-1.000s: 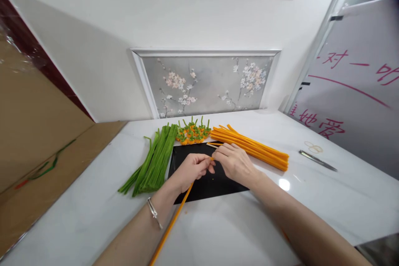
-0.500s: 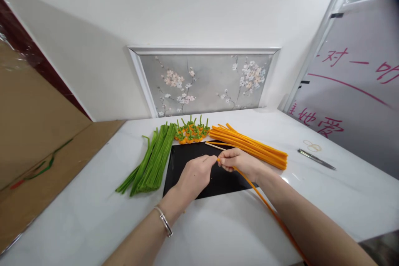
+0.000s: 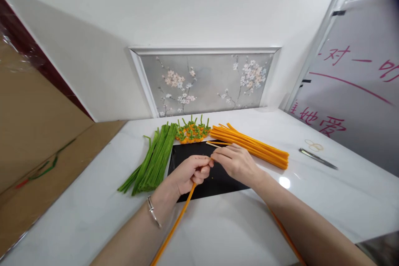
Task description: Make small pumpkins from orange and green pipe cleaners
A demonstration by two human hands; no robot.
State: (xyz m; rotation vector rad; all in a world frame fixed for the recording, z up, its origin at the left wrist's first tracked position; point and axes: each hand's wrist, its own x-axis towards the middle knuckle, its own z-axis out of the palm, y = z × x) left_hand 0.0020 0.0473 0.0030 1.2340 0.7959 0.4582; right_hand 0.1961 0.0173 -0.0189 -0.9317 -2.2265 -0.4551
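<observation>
My left hand (image 3: 192, 171) is closed on an orange pipe cleaner (image 3: 179, 220), which runs down from it toward the lower edge. My right hand (image 3: 237, 162) meets it, thumb and fingers pinched at the same spot, where a tiny bit of orange shows. Another orange length (image 3: 285, 230) passes beneath the right forearm; whether it joins the held piece is hidden. Both hands are over a black mat (image 3: 199, 191). Just behind the right fingers lies a pale thin stick (image 3: 212, 144), partly covered.
Left of the mat lies a bundle of green pipe cleaners (image 3: 157, 160). Behind it stand several small orange-and-green twisted pieces (image 3: 192, 133). An orange pipe cleaner bundle (image 3: 258, 147) lies to the right. Farther right are a slim metal tool (image 3: 318, 158) and rubber bands (image 3: 314, 145).
My left hand has rolled over, its curled fingers now showing, and an orange strand now hangs below it. My right hand has turned knuckles up; the strand below its fingers is gone from there.
</observation>
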